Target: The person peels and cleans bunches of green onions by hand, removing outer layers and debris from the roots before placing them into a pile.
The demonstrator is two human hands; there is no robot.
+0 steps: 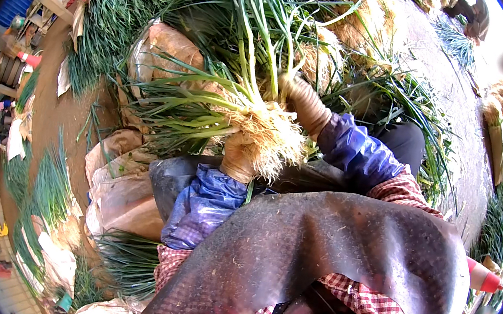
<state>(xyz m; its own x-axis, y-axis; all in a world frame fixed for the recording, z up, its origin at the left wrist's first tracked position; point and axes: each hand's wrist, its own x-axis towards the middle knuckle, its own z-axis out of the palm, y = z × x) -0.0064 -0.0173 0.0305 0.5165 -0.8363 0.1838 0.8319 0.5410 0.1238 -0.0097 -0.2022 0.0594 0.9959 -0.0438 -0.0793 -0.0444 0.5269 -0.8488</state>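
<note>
A bunch of green onions (pixel 206 120) lies across my left hand (pixel 239 157), its pale roots (pixel 273 136) hanging toward me and its leaves pointing left. The left hand wears a tan glove; the roots cover most of its fingers, but it appears wrapped under the bunch. My right hand (pixel 302 100), also in a tan glove, is closed at the base of several taller green onion stalks (pixel 251 56). Those stalks stand up, leaves fanning toward the far side, and their lower ends meet the roots of the other bunch. Blue sleeve covers reach over both forearms.
Piled green onions (pixel 211 1) lie beyond my hands, with root bundles (pixel 365 26) at the far right. Wrapped bundles (pixel 53 189) and a crumpled sheet (pixel 124 195) are at left. A dark apron (pixel 315 253) covers my lap. Another person (pixel 472 18) is at the far right.
</note>
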